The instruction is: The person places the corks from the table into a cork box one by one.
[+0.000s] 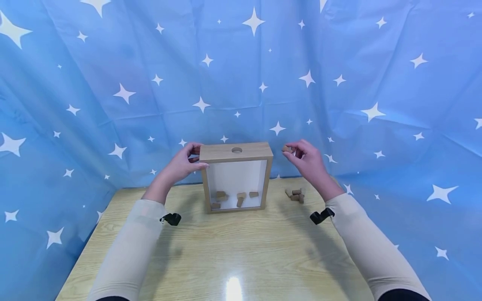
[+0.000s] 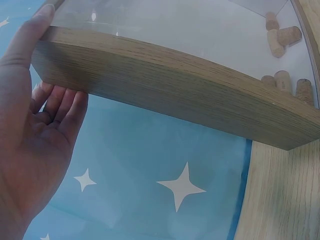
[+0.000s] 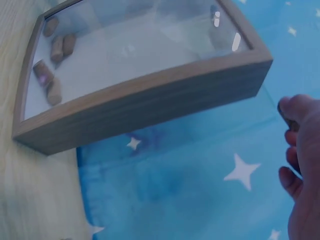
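Observation:
A wooden shadow box (image 1: pixel 268 179) with a clear front and a round hole (image 1: pixel 237 150) in its top stands upright on the table. Several corks (image 1: pixel 241 196) lie at its bottom behind the pane. My left hand (image 1: pixel 184 162) grips the box's upper left corner, thumb on the front and fingers at the back; the left wrist view shows this hand (image 2: pixel 45 120) along the side wall. Right of the box, in the air near its top, my right hand (image 1: pixel 308 158) pinches a cork (image 1: pixel 287 149). In the right wrist view that cork (image 3: pixel 287 119) is mostly hidden by the fingers.
A small pile of loose corks (image 1: pixel 296 195) lies on the wooden table (image 1: pixel 233 242) to the right of the box. Behind the table hangs a blue curtain (image 1: pixel 226 83) with white stars. Dark wrist straps (image 1: pixel 321 216) stick out from the sleeves.

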